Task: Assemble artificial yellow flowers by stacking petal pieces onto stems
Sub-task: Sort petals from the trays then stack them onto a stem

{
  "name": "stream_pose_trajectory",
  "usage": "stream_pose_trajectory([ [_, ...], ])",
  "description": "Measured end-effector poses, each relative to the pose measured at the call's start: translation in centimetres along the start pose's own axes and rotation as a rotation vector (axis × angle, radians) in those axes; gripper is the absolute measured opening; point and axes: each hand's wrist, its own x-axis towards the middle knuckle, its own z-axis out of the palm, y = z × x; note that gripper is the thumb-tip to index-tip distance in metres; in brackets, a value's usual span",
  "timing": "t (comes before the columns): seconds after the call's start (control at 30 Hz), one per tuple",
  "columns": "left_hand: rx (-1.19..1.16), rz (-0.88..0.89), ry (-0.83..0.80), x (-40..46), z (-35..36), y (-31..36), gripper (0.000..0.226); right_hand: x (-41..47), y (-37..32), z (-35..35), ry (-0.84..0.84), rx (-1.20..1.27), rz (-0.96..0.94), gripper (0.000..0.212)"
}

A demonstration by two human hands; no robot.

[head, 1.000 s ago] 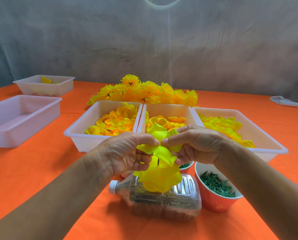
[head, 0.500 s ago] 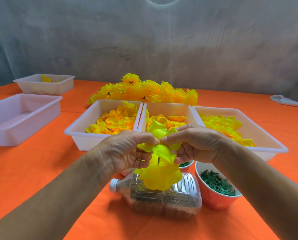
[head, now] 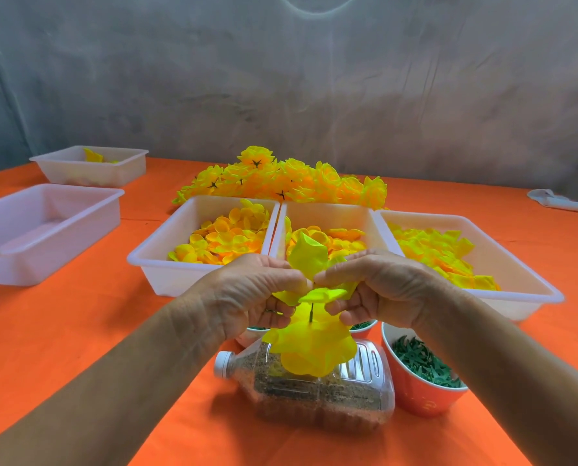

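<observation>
3 trays (head: 200,277) crowd ahead; bottle (head: 317,395) below.

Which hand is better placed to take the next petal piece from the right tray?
Probably the right hand. It is nearest the right tray, while the left hand is on the far side of the stem. Both hands now pinch the petal piece, so the left could steady it alone.
</observation>
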Motion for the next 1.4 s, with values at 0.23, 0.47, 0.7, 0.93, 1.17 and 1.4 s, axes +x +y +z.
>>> stream_pose_trajectory([
  [0.23, 0.011, -0.044, 0.018, -0.4, 0.5, 0.2, 0.009, -0.4, -0.2, 0.0, 0.045, -0.094, 0.002, 0.011],
  [0.47, 0.188, 0.011, 0.09, -0.1, 0.3, 0.5, 0.012, -0.2, -0.2, 0.1, 0.186, -0.32, -0.033, 0.01],
  [0.7, 0.296, 0.0, 0.157, 0.2, 0.2, 0.4, 0.012, -0.2, 0.2, 0.4, 0.247, -0.383, 0.002, 0.028],
  [0.93, 0.382, -0.008, 0.177, 0.1, 0.4, -0.3, 0.011, 0.2, 0.9, 0.8, 0.258, -0.475, 0.009, 0.021],
  [1.17, 0.422, 0.021, 0.228, 0.2, 0.6, -0.9, 0.018, 0.4, 1.4, 0.9, 0.26, -0.548, -0.033, 0.004],
  [1.4, 0.46, 0.02, 0.19, 0.3, 0.7, -1.4, 0.023, 0.8, 2.7, 0.7, 0.25, -0.478, -0.009, 0.015],
])
